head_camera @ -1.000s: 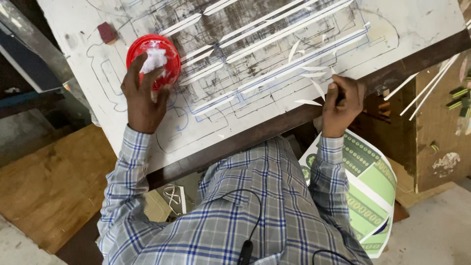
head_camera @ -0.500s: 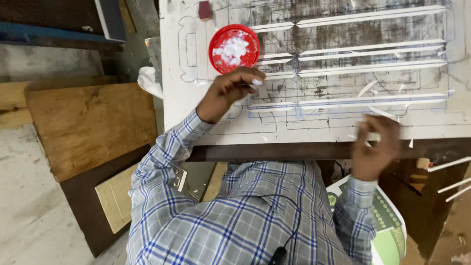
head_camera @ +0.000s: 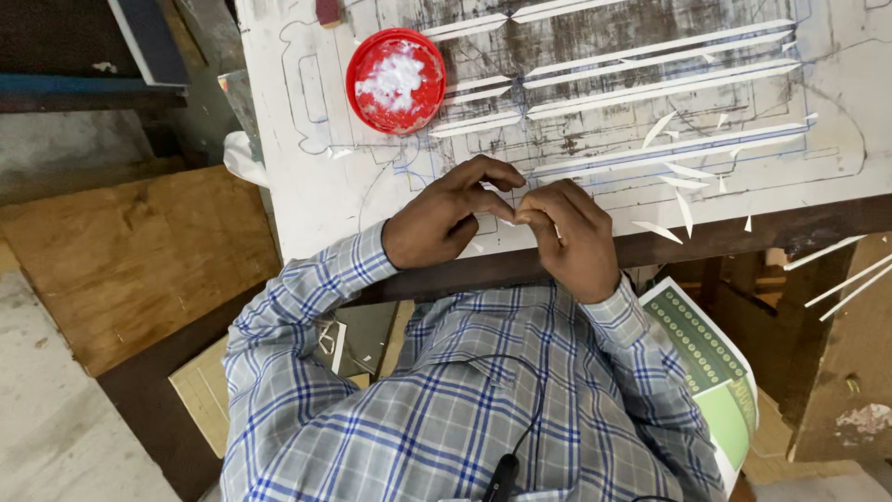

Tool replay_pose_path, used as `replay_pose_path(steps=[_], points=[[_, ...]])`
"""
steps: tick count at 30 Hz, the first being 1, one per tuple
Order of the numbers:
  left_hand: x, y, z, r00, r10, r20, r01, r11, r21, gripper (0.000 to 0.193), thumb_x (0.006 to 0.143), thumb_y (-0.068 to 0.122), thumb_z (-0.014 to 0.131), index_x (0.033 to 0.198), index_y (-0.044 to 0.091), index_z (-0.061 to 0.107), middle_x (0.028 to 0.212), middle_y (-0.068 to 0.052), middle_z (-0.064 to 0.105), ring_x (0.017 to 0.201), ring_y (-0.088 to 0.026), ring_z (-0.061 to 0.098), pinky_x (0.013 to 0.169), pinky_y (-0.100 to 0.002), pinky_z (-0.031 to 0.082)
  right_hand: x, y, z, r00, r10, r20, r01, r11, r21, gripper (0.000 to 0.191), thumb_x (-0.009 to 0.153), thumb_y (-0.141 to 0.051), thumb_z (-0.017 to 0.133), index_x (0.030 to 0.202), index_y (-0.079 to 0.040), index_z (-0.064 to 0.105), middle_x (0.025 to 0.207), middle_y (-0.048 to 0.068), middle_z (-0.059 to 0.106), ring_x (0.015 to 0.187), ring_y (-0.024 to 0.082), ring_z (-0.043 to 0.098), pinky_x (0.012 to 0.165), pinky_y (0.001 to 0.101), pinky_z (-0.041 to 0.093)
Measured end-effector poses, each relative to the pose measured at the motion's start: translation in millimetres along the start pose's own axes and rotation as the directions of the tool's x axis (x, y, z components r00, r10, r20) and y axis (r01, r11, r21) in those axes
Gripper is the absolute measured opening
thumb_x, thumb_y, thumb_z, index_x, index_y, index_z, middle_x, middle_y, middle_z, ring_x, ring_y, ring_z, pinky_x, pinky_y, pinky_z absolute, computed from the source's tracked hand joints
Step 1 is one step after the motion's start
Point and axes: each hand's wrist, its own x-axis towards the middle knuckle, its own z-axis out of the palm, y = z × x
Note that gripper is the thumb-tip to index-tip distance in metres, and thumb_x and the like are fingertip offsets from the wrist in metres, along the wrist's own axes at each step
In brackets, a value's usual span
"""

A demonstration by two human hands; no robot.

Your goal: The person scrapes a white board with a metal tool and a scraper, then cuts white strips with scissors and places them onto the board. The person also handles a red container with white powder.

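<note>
A glossy red plastic lid (head_camera: pixel 395 81) sat on a matt, scuffed white board (head_camera: pixel 307 186) beside rough bare plywood (head_camera: pixel 130 260) and a woven checked cotton sleeve (head_camera: pixel 297 297).

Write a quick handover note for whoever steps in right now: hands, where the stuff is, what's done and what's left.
Left hand and right hand: fingertips pinched together over the near edge of the white drawn board, apparently on a small white piece; it is too hidden to confirm.
Red lid with white paste sits at the board's far left, untouched.
Done: several long white strips lie in rows along the drawn lines.
Left: loose slivers scattered at right, not placed.
</note>
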Motion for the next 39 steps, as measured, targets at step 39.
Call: replay_pose_path(steps=[39], points=[[38.0, 7.8, 30.4, 0.948, 0.128, 0.291, -0.119, 0.992, -0.048, 0.062, 0.074, -0.019, 0.059, 0.127, 0.010, 0.068, 0.146, -0.014, 0.051, 0.139, -0.032, 0.053, 0.111, -0.039, 0.053, -72.6, 29.7, -25.3, 0.998, 0.019, -0.057, -0.021, 0.999, -0.043, 0.014, 0.093, 0.005, 0.069, 0.104, -0.001, 0.061, 0.096, 0.012, 0.064, 0.082, 0.024, 0.065, 0.069, 0.0351, 0.053]])
